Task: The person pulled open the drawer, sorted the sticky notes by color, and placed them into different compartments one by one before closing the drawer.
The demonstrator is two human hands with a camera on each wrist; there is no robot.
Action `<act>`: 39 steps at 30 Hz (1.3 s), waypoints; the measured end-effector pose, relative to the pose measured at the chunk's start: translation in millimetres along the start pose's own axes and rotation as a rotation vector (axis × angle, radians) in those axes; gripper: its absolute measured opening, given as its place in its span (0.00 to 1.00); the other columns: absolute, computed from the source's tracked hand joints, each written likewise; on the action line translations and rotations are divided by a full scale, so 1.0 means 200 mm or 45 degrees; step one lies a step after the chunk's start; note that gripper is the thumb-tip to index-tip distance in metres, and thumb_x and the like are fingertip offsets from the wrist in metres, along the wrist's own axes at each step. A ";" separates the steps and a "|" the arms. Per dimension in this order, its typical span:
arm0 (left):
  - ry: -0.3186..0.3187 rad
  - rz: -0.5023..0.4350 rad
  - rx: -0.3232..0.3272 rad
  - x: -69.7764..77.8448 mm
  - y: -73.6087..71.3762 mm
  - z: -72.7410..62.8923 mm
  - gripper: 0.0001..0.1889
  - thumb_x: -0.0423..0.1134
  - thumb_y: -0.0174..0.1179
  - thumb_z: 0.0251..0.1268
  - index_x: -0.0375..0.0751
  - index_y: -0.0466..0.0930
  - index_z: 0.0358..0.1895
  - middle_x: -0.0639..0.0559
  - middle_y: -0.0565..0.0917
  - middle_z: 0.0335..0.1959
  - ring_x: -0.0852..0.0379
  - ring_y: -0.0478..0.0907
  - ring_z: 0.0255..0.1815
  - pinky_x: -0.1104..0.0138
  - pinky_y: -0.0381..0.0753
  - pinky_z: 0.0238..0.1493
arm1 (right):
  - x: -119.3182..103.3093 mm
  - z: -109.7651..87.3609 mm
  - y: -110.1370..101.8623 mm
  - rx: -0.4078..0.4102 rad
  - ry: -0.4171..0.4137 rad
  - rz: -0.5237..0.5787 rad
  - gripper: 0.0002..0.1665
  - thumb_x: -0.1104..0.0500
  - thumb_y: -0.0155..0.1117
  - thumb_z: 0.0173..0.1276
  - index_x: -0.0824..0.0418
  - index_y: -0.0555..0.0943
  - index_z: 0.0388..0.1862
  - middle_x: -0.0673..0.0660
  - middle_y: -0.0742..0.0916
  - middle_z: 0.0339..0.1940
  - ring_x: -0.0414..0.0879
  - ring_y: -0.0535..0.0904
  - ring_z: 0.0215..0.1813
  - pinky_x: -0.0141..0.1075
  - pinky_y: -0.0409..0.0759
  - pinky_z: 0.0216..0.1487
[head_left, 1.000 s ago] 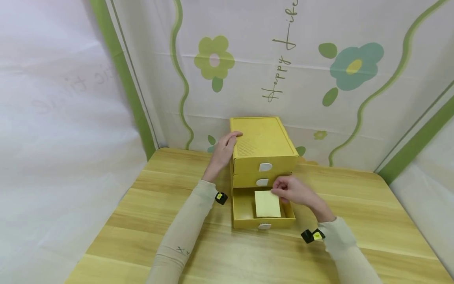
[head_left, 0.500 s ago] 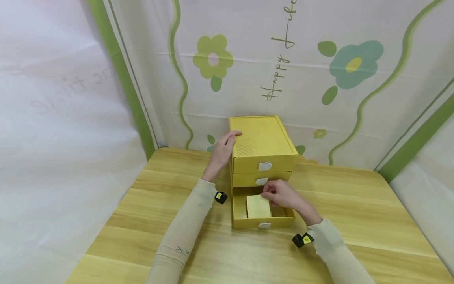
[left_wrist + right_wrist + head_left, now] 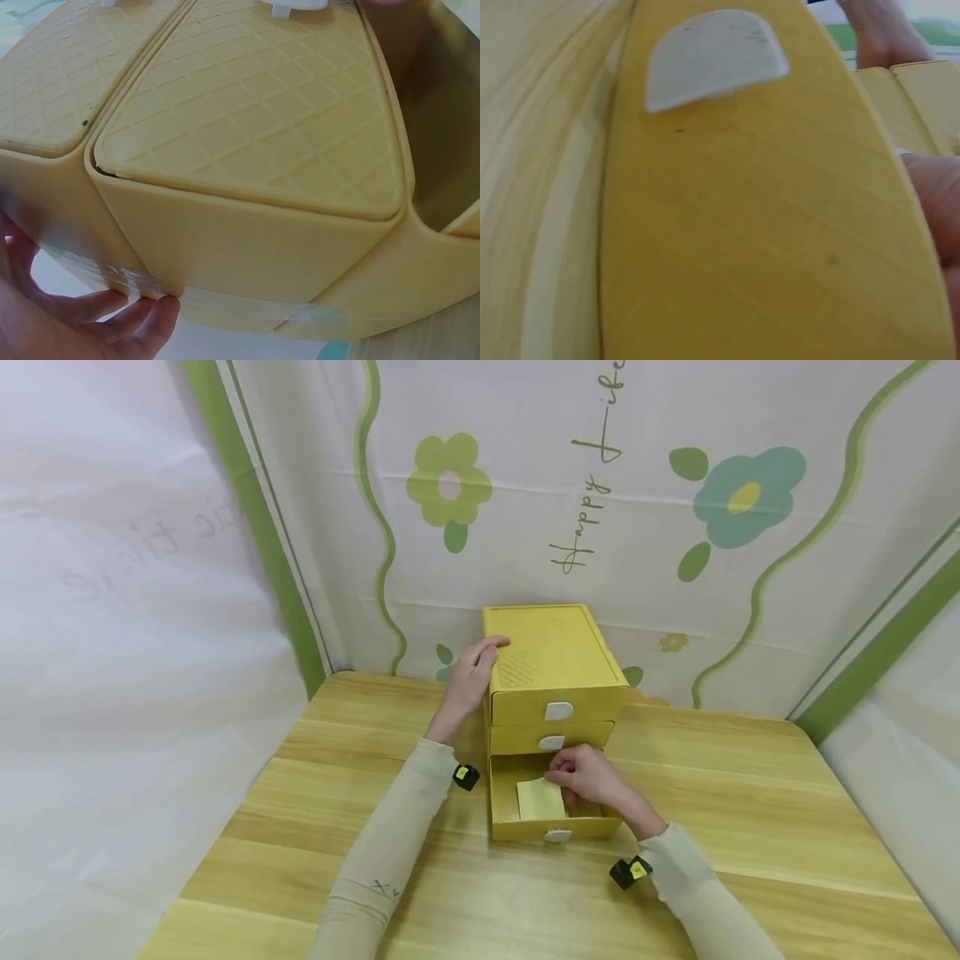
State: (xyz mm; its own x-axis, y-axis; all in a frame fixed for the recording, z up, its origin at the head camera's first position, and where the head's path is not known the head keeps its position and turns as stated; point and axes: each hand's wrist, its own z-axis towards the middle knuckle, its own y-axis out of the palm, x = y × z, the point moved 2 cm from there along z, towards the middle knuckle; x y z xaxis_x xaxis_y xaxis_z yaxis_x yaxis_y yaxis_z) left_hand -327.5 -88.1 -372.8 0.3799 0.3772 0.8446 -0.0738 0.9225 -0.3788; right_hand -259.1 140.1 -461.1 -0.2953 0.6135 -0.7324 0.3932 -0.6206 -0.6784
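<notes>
A yellow drawer unit (image 3: 558,647) stands on the table, its bottom drawer (image 3: 517,832) pulled out. Against the unit's upper left edge rests my left hand (image 3: 468,681); its fingertips (image 3: 161,319) touch the side wall in the left wrist view. My right hand (image 3: 588,775) is lowered over the pulled-out drawer and pinches a pale yellow sticky note pad (image 3: 540,800) by its upper right corner. The pad is tilted inside the drawer, behind the front wall. In the right wrist view the drawer front (image 3: 765,225) hides most of the right hand (image 3: 939,202) and the pad.
Above the pulled-out drawer, the middle drawer (image 3: 517,740) and top drawer (image 3: 517,708) are closed, each with a white tab handle. The wooden table (image 3: 360,760) extends on both sides. A printed white curtain (image 3: 540,443) hangs close behind the unit.
My right hand has moved left and down, bringing the sticky note pad from the drawer's right part toward its middle and lower into it. The left hand keeps its place.
</notes>
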 end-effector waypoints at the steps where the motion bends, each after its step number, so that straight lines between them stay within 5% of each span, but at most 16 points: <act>1: -0.001 0.002 0.003 0.00 0.00 0.00 0.22 0.49 0.36 0.79 0.52 0.78 0.61 0.55 0.77 0.65 0.53 0.70 0.68 0.54 0.69 0.68 | 0.00 0.01 0.01 0.001 0.003 -0.017 0.08 0.56 0.65 0.68 0.60 0.84 0.33 0.51 0.83 0.17 0.49 0.81 0.17 0.34 0.77 0.22; 15: 0.006 -0.005 0.011 0.00 0.00 0.01 0.21 0.48 0.37 0.79 0.51 0.78 0.61 0.53 0.78 0.64 0.53 0.71 0.67 0.54 0.69 0.68 | -0.02 0.05 0.13 -0.036 0.023 0.016 0.05 0.61 0.62 0.70 0.61 0.82 0.35 0.53 0.86 0.20 0.42 0.81 0.15 0.35 0.80 0.20; 20: 0.003 -0.003 0.012 0.00 0.00 0.01 0.21 0.48 0.37 0.79 0.51 0.78 0.61 0.54 0.78 0.64 0.54 0.72 0.66 0.54 0.70 0.67 | -0.04 0.05 0.13 -0.057 0.011 -0.069 0.04 0.62 0.62 0.70 0.60 0.83 0.35 0.53 0.86 0.26 0.42 0.81 0.17 0.34 0.80 0.22; 30: 0.014 -0.011 -0.001 0.00 0.00 0.01 0.22 0.47 0.37 0.79 0.49 0.78 0.62 0.53 0.78 0.65 0.53 0.72 0.64 0.54 0.70 0.67 | -0.07 0.01 0.02 -0.054 -0.052 -0.191 0.10 0.58 0.60 0.72 0.63 0.84 0.38 0.57 0.85 0.23 0.46 0.80 0.20 0.33 0.76 0.23; 39: 0.025 -0.038 -0.022 0.00 0.00 0.01 0.22 0.46 0.35 0.79 0.47 0.77 0.62 0.51 0.77 0.65 0.53 0.71 0.66 0.54 0.68 0.69 | -0.09 -0.04 -0.08 -0.101 -0.148 -0.308 0.12 0.56 0.57 0.74 0.60 0.83 0.35 0.55 0.84 0.22 0.36 0.73 0.19 0.30 0.73 0.23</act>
State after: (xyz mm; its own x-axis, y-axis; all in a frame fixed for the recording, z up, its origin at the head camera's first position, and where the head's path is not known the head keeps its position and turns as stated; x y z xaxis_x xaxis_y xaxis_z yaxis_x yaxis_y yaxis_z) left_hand -329.4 -87.0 -371.9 0.3998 0.3477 0.8481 -0.0461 0.9317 -0.3602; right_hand -253.2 143.7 -436.3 -0.4847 0.6764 -0.5546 0.3650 -0.4197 -0.8310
